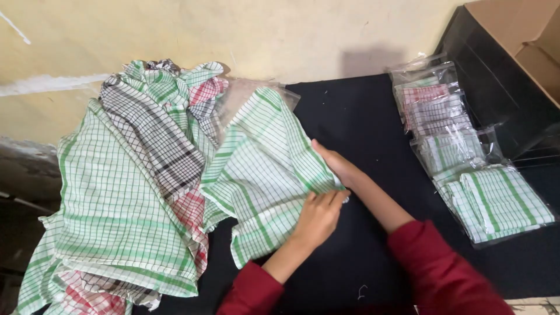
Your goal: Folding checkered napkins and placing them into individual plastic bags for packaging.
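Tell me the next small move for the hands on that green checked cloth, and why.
Probably draw the pinched edge leftward across the green checked cloth to fold it. The left hand and right hand both grip its right edge, and it lies partly spread and rumpled on the black table. The packed cloths on the right are already folded small inside clear bags.

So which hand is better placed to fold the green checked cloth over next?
Probably the left hand: it pinches the green checked cloth at its near edge, while the right hand lies pressed on its far corner.
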